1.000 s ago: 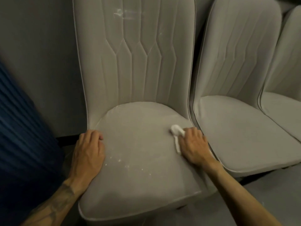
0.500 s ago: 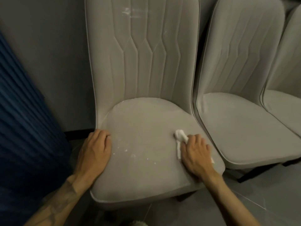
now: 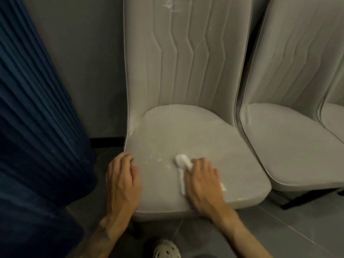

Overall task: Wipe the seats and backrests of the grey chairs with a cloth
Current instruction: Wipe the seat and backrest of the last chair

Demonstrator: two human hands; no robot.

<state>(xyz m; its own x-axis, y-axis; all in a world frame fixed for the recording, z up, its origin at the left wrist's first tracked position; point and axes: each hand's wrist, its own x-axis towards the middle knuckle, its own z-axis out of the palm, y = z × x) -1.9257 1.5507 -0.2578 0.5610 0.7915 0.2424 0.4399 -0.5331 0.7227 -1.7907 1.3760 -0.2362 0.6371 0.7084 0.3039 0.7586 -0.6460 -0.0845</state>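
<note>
We're early: right hand (image 3: 202,180) presses the white cloth (image 3: 182,162) flat on the first grey chair's seat (image 3: 186,135), left hand (image 3: 122,180) spread bracing its edge, specks (image 3: 154,159) and backrest smear (image 3: 170,4) remain, neighbouring chair (image 3: 290,138) looks untouched

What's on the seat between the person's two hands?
In the head view, between the left hand and the right hand lies bare seat dotted with small white specks, plus the white cloth sticking out from under the right hand.
</note>
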